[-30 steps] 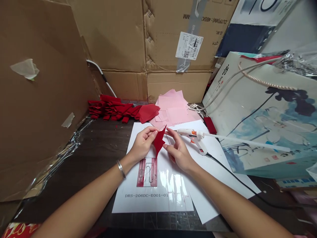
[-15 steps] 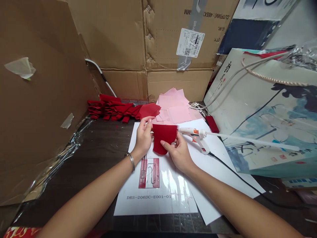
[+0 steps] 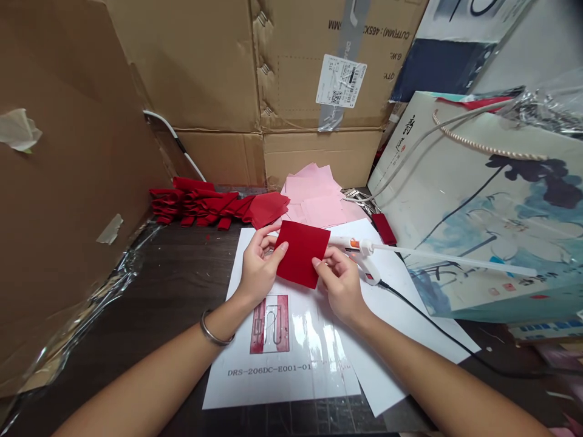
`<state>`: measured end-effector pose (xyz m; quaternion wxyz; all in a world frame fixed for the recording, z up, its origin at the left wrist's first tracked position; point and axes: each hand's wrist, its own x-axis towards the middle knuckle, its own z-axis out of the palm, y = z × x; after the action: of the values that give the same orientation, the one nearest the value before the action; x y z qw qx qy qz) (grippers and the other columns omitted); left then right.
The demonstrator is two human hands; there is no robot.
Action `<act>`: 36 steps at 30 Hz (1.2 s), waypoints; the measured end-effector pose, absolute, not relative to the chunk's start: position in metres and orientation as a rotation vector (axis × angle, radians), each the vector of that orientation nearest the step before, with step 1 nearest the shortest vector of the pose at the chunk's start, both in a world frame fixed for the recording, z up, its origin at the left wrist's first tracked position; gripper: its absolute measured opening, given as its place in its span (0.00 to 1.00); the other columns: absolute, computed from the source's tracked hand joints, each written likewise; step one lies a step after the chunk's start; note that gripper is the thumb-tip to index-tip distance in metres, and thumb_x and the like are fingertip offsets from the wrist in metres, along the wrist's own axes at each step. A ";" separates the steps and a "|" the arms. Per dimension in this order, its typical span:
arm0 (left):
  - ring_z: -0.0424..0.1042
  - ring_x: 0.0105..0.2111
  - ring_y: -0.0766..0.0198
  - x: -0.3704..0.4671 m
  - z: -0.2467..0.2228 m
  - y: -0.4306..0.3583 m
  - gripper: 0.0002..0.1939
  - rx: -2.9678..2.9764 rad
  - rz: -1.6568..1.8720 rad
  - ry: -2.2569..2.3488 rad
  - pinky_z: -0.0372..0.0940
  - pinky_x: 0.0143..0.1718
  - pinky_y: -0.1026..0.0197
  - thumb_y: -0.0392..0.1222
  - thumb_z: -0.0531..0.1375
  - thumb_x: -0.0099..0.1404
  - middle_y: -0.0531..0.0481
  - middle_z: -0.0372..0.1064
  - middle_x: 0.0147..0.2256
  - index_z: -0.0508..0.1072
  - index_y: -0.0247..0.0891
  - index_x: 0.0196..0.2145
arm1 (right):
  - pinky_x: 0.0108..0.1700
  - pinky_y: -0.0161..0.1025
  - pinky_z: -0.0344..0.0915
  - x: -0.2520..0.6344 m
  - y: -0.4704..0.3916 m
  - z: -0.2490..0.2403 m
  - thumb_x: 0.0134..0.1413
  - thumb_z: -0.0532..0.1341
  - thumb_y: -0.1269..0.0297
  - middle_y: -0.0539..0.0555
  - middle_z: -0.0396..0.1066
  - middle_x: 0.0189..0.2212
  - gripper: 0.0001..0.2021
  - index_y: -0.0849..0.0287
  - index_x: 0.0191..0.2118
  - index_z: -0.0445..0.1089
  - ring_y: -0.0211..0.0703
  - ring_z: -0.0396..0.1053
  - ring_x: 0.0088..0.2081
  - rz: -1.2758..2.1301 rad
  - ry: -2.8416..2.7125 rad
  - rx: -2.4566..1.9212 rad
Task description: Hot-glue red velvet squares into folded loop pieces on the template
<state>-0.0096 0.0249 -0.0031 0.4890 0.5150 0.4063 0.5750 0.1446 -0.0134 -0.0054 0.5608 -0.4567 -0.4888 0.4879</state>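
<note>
A square piece of dark red fabric (image 3: 302, 254) is held up, slightly tilted, above a white printed sheet (image 3: 282, 388). My left hand (image 3: 260, 262) pinches its left edge, thumb in front and fingers behind. At the lower right edge, my right hand (image 3: 342, 280) grips it between thumb and bent fingers. Just behind the right hand lies a white hot glue gun (image 3: 367, 267) with a long glue stick (image 3: 437, 256) in its back; the fabric hides its nozzle. The sheet bears a picture of a red-and-white piece with a paperclip shape.
Folded red fabric pieces (image 3: 195, 203) lie in a row at the back left. Pink squares (image 3: 314, 191), metal clips (image 3: 357, 195) and a small red block (image 3: 384, 229) are at the back. Cardboard walls (image 3: 191, 67) enclose the left and back; a paper bag (image 3: 483, 200) stands right. A black cord (image 3: 437, 321) trails right.
The red fabric has gone from curled to spread out flat, facing me. Both hands have shifted their grip along its edges, and the view has moved slightly.
</note>
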 end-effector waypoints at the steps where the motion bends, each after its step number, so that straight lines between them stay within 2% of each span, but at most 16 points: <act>1: 0.72 0.35 0.64 -0.009 -0.003 0.025 0.19 1.252 1.410 0.985 0.67 0.35 0.64 0.41 0.64 0.60 0.51 0.71 0.33 0.67 0.39 0.49 | 0.24 0.36 0.55 0.145 -0.013 -0.006 0.56 0.61 0.57 0.48 0.63 0.24 0.09 0.57 0.31 0.67 0.35 0.57 0.22 1.035 -1.206 -1.138; 4: 0.73 0.37 0.63 -0.010 -0.003 0.026 0.23 1.255 1.436 0.989 0.68 0.37 0.63 0.40 0.65 0.58 0.49 0.72 0.37 0.66 0.40 0.51 | 0.27 0.38 0.55 0.143 -0.012 -0.007 0.56 0.61 0.60 0.47 0.57 0.21 0.07 0.57 0.32 0.73 0.37 0.55 0.23 0.698 -1.343 -1.250; 6: 0.73 0.38 0.61 -0.011 -0.004 0.026 0.23 1.279 1.438 1.025 0.68 0.36 0.62 0.39 0.65 0.57 0.47 0.72 0.39 0.67 0.40 0.50 | 0.27 0.39 0.54 0.142 -0.012 -0.008 0.57 0.60 0.60 0.45 0.55 0.18 0.08 0.57 0.33 0.74 0.37 0.54 0.22 0.651 -1.366 -1.254; 8: 0.72 0.38 0.59 -0.013 -0.006 0.028 0.16 1.316 1.436 1.083 0.68 0.36 0.60 0.39 0.64 0.56 0.47 0.73 0.39 0.71 0.40 0.44 | 0.26 0.39 0.55 0.142 -0.013 -0.009 0.59 0.60 0.59 0.47 0.61 0.19 0.09 0.58 0.37 0.74 0.37 0.55 0.21 0.733 -1.343 -1.231; 11: 0.72 0.39 0.57 -0.017 -0.009 0.030 0.04 1.430 1.477 1.151 0.67 0.42 0.55 0.35 0.61 0.54 0.47 0.72 0.35 0.74 0.39 0.30 | 0.25 0.38 0.55 0.143 -0.014 -0.010 0.59 0.58 0.58 0.51 0.69 0.25 0.11 0.58 0.39 0.73 0.37 0.58 0.22 0.824 -1.332 -1.192; 13: 0.71 0.42 0.56 -0.019 -0.009 0.032 0.05 1.502 1.513 1.156 0.66 0.46 0.53 0.32 0.59 0.51 0.47 0.72 0.38 0.73 0.39 0.26 | 0.25 0.38 0.55 0.145 -0.015 -0.010 0.61 0.56 0.55 0.52 0.69 0.26 0.13 0.57 0.39 0.74 0.39 0.61 0.23 0.853 -1.343 -1.173; 16: 0.70 0.46 0.55 -0.021 -0.009 0.031 0.09 1.553 1.542 1.152 0.64 0.51 0.51 0.29 0.57 0.49 0.47 0.70 0.43 0.74 0.40 0.26 | 0.28 0.38 0.59 0.146 -0.014 -0.009 0.62 0.53 0.50 0.53 0.69 0.26 0.18 0.57 0.38 0.75 0.43 0.67 0.28 0.900 -1.292 -1.167; 19: 0.68 0.47 0.56 -0.021 -0.008 0.029 0.08 1.605 1.553 1.208 0.64 0.50 0.54 0.29 0.58 0.50 0.47 0.66 0.43 0.74 0.40 0.24 | 0.30 0.39 0.61 0.145 -0.012 -0.010 0.59 0.59 0.52 0.54 0.71 0.30 0.14 0.57 0.36 0.74 0.42 0.67 0.30 0.922 -1.214 -1.167; 21: 0.68 0.41 0.59 -0.019 -0.008 0.028 0.07 1.579 1.578 1.237 0.66 0.43 0.58 0.31 0.60 0.52 0.48 0.64 0.38 0.75 0.41 0.27 | 0.28 0.38 0.59 0.144 -0.010 -0.012 0.54 0.64 0.56 0.53 0.71 0.30 0.10 0.58 0.34 0.73 0.38 0.63 0.26 0.911 -1.196 -1.178; 23: 0.66 0.33 0.64 -0.017 -0.008 0.028 0.10 1.455 1.614 1.208 0.65 0.35 0.63 0.34 0.61 0.57 0.52 0.61 0.31 0.75 0.43 0.38 | 0.25 0.37 0.56 0.144 -0.010 -0.013 0.52 0.66 0.58 0.52 0.70 0.29 0.09 0.58 0.33 0.72 0.35 0.58 0.22 0.901 -1.194 -1.186; 25: 0.64 0.26 0.67 -0.015 -0.007 0.027 0.14 1.288 1.584 1.144 0.62 0.29 0.65 0.40 0.61 0.62 0.55 0.60 0.26 0.70 0.44 0.47 | 0.24 0.37 0.56 0.144 -0.010 -0.013 0.53 0.65 0.58 0.51 0.69 0.27 0.09 0.58 0.33 0.72 0.34 0.57 0.21 0.911 -1.201 -1.178; 28: 0.62 0.21 0.68 -0.014 -0.004 0.026 0.14 1.154 1.459 1.081 0.59 0.24 0.66 0.51 0.57 0.67 0.56 0.61 0.22 0.69 0.41 0.45 | 0.26 0.37 0.61 0.143 -0.011 -0.010 0.55 0.63 0.58 0.52 0.71 0.28 0.08 0.58 0.33 0.72 0.37 0.64 0.25 0.927 -1.195 -1.156; 30: 0.64 0.22 0.67 -0.013 -0.002 0.025 0.17 1.150 1.412 1.066 0.60 0.25 0.66 0.55 0.55 0.68 0.54 0.64 0.23 0.71 0.39 0.43 | 0.30 0.38 0.65 0.142 -0.010 -0.008 0.54 0.64 0.60 0.53 0.72 0.30 0.06 0.58 0.33 0.72 0.40 0.69 0.31 0.918 -1.173 -1.147; 32: 0.69 0.27 0.65 -0.013 -0.002 0.024 0.18 1.173 1.386 1.041 0.64 0.29 0.64 0.55 0.55 0.68 0.52 0.68 0.26 0.72 0.38 0.42 | 0.32 0.38 0.68 0.141 -0.009 -0.008 0.52 0.65 0.62 0.53 0.73 0.33 0.06 0.57 0.34 0.71 0.42 0.71 0.33 0.945 -1.135 -1.129; 36: 0.74 0.36 0.62 -0.013 -0.006 0.025 0.15 1.240 1.365 1.005 0.67 0.37 0.63 0.46 0.63 0.62 0.48 0.74 0.37 0.70 0.37 0.44 | 0.31 0.38 0.69 0.139 -0.008 -0.013 0.52 0.65 0.62 0.53 0.73 0.34 0.07 0.56 0.36 0.71 0.39 0.71 0.29 1.045 -1.084 -1.094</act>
<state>-0.0126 0.0254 -0.0055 0.4973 0.5122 0.4152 0.5638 0.1395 -0.0078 -0.0127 0.5973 -0.4712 -0.4672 0.4504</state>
